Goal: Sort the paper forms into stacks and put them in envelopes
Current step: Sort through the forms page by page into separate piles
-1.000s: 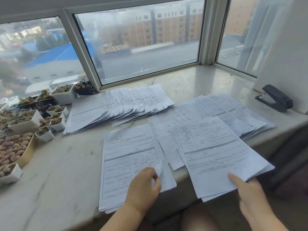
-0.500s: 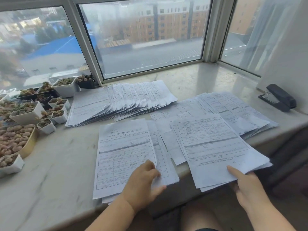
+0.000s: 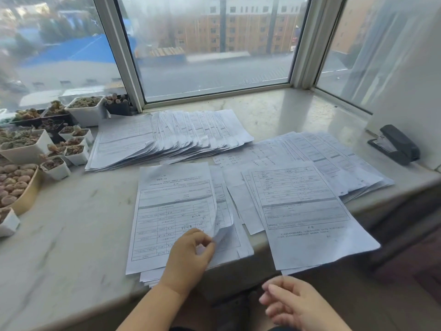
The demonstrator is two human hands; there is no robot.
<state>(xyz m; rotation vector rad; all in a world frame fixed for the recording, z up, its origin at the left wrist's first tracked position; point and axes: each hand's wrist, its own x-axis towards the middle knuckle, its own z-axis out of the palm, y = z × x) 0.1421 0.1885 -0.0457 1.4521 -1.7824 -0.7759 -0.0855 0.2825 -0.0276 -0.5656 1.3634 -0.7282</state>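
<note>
Right hand [image 3: 294, 303], nearest, below the tabletop [image 3: 71, 235] edge: fingers loosely curled, holding nothing, clear of the papers. Left hand [image 3: 191, 255], on the near stack of forms [image 3: 171, 211]: fingertips pinched on the lower right corner of the top sheet, which curls up off the pile. Second stack of forms [image 3: 303, 211], just right of the first, overhanging the tabletop edge toward the right hand. Loose slips [image 3: 245, 206] between the two stacks, partly covered by both. Fanned forms [image 3: 334, 158], behind the second stack, spread to the right. Black stapler [image 3: 396, 144], far right, against the wall. Larger fan of forms [image 3: 167, 137], behind the near stack, toward the window. Small white pots [image 3: 78, 154] of succulents, clustered at left. Window frame [image 3: 124, 56], at the back.
</note>
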